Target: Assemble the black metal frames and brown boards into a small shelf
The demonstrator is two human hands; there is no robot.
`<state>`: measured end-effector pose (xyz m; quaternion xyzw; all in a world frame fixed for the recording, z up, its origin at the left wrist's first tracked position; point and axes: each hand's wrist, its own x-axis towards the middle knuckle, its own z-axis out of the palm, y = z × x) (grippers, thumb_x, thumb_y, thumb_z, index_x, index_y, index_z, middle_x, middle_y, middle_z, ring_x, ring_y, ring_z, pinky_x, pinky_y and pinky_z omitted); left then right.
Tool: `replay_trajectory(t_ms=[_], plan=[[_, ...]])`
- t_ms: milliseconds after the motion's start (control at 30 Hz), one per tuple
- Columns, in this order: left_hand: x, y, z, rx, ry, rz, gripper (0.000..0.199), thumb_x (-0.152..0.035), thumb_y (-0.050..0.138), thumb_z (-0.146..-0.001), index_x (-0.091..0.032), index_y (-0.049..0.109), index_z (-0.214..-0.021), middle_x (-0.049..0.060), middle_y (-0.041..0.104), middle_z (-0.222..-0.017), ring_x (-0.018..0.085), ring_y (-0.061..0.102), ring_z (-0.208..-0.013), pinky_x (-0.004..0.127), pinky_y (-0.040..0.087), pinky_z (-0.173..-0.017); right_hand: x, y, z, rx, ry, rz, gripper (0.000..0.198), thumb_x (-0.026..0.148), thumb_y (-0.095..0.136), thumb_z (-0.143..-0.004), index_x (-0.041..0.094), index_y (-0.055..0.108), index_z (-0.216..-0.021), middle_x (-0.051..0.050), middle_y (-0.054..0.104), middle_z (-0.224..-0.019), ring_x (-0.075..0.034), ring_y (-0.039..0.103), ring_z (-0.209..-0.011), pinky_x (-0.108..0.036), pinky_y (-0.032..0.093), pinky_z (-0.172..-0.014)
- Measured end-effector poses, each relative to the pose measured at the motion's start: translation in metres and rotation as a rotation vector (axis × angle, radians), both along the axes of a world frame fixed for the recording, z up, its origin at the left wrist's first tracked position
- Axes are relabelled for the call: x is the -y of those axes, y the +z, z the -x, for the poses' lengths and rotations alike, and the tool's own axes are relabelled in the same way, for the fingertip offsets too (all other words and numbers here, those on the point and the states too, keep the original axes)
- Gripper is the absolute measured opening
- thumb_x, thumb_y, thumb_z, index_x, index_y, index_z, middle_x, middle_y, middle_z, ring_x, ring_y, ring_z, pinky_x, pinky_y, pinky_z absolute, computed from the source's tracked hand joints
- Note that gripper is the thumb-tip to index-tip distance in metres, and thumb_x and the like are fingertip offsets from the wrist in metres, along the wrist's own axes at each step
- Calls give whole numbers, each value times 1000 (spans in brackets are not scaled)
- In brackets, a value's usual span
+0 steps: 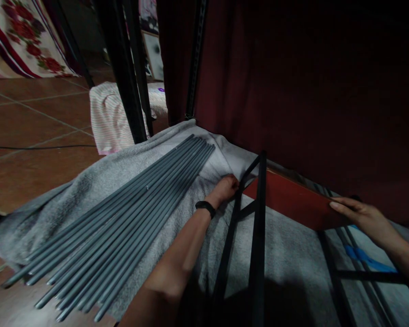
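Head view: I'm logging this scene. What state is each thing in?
Board: held at its right end
Right grip: closed on board
Left grip: fingers curled, contact unclear
Frames: crossbars fitted
Rods: lying together on grey cloth
Grey cloth: spread out, rumpled
Curtain: hanging
Striped cloth: draped
Wristband: worn

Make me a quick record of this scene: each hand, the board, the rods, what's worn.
Left hand: curled beside the black frame; exact grip unclear
Right hand: holding the board's right end
Board: reddish-brown, left end by the frame
Rods: grey, loosely bunched on grey cloth
Worn: black wristband, left wrist
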<state>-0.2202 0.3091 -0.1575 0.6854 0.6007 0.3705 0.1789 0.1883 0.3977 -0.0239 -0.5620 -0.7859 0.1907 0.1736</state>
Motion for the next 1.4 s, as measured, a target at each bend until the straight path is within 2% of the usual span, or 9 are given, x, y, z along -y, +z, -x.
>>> replay_trajectory(t_ms=[333, 500, 633, 833, 967, 1133, 1267, 1400], plan=[[9, 3, -4, -126, -18, -33, 20, -10, 46, -88, -15, 65, -91, 8, 64, -97, 18, 61, -89, 27, 48, -84, 3, 3, 4, -5, -32, -1, 52, 65, 67, -70, 26, 76, -103, -3, 74, -110, -32, 64, -110, -41, 50, -97], [8, 4, -4, -199, 65, 19, 21, -13, 47, -91, -14, 66, -97, 11, 63, -101, 19, 62, -88, 29, 48, -85, 4, 4, 5, -13, -35, 10, 50, 63, 67, -70, 25, 76, -102, -3, 74, -111, -33, 64, -111, -42, 49, -98], [3, 2, 1, -142, 3, 47, 17, -17, 53, -90, -13, 69, -90, 10, 64, -100, 18, 62, -89, 26, 48, -86, 5, 3, 7, -31, -43, 19, 51, 60, 68, -70, 24, 75, -105, -4, 74, -112, -33, 63, -112, -41, 49, -98], [2, 0, 1, -135, -28, -55, 21, -11, 47, -88, -14, 66, -81, 7, 63, -91, 17, 60, -83, 27, 48, -81, 4, 4, 7, -46, -49, 32, 53, 62, 69, -67, 24, 76, -102, -4, 75, -109, -33, 64, -111, -42, 49, -100], [1, -2, 0, -103, -50, -71, 19, -6, 49, -84, -14, 66, -82, 6, 63, -92, 16, 60, -82, 25, 48, -79, 4, 3, 7, -58, -58, 18, 53, 63, 69, -66, 24, 76, -101, -5, 75, -109, -34, 65, -110, -44, 48, -100], [-3, -6, 6, -48, -34, -32, 12, -10, 57, -82, -13, 69, -83, 6, 64, -91, 16, 60, -82, 25, 48, -79, 6, 3, 9, -83, -55, 13, 52, 61, 71, -65, 24, 77, -100, -5, 75, -106, -34, 66, -106, -44, 52, -95], [-2, -4, 3, -62, -38, -36, 17, -10, 52, -86, -14, 68, -80, 7, 64, -89, 16, 60, -83, 26, 47, -81, 5, 1, 7, -53, -54, 4, 51, 62, 69, -67, 24, 76, -102, -5, 75, -108, -33, 66, -107, -42, 52, -94], [-2, -4, -1, -77, -74, -75, 20, -4, 48, -83, -15, 65, -79, 6, 63, -89, 16, 58, -83, 26, 47, -81, 2, 0, 2, -27, -39, 14, 52, 63, 67, -71, 26, 75, -106, -4, 73, -114, -32, 64, -111, -42, 49, -99]])
